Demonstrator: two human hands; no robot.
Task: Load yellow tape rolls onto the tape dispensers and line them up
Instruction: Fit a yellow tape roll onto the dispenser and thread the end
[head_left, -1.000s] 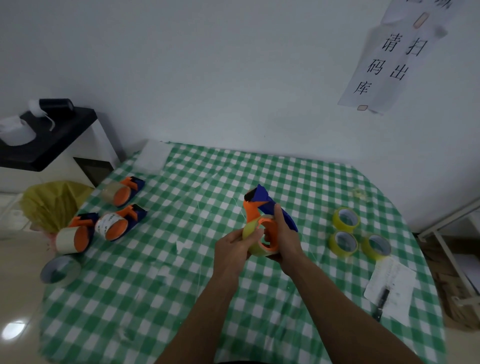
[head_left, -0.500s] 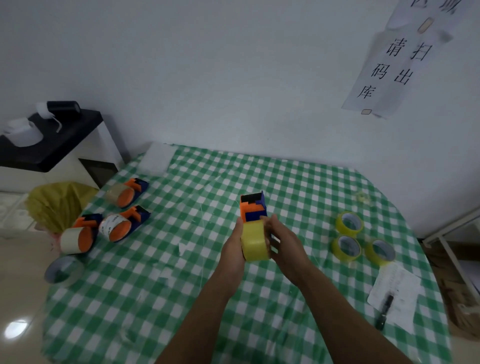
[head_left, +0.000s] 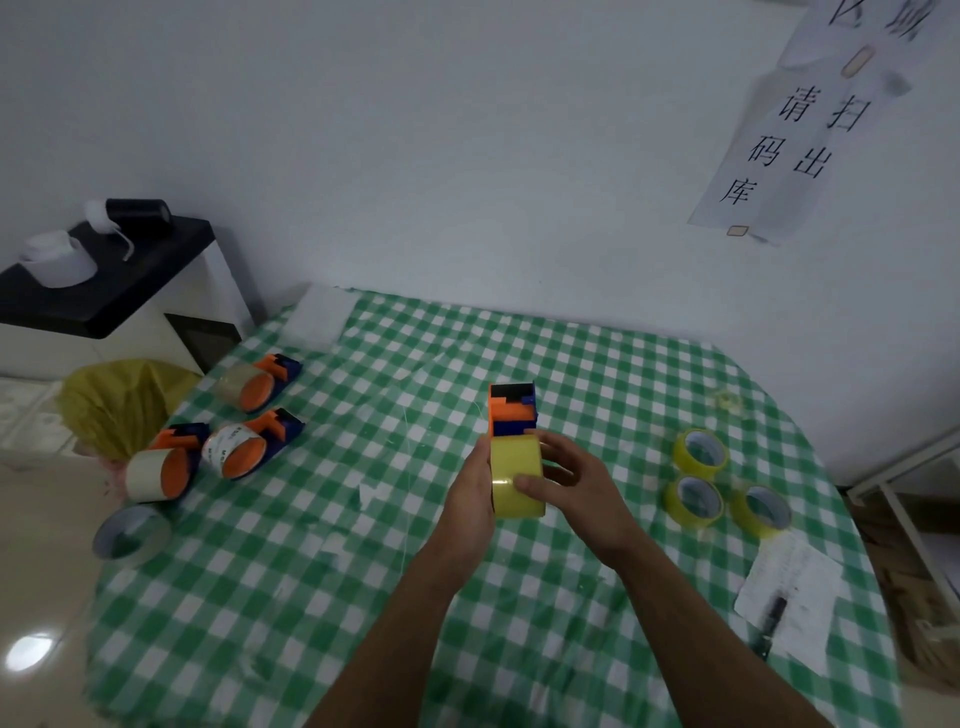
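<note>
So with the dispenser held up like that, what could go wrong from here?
The yellow roll is pinched between both hands in mid-air, so it could slip off the dispenser if not seated. The lined-up dispensers sit near the table edge, and one could get nudged off.

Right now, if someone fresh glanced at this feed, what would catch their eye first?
Probably the yellow tape roll on the orange-and-blue dispenser, held above mid-table between the left hand and right hand. Next, three loose yellow rolls clustered on the right of the green checked tablecloth. Then three loaded dispensers lying near its left edge.
</note>
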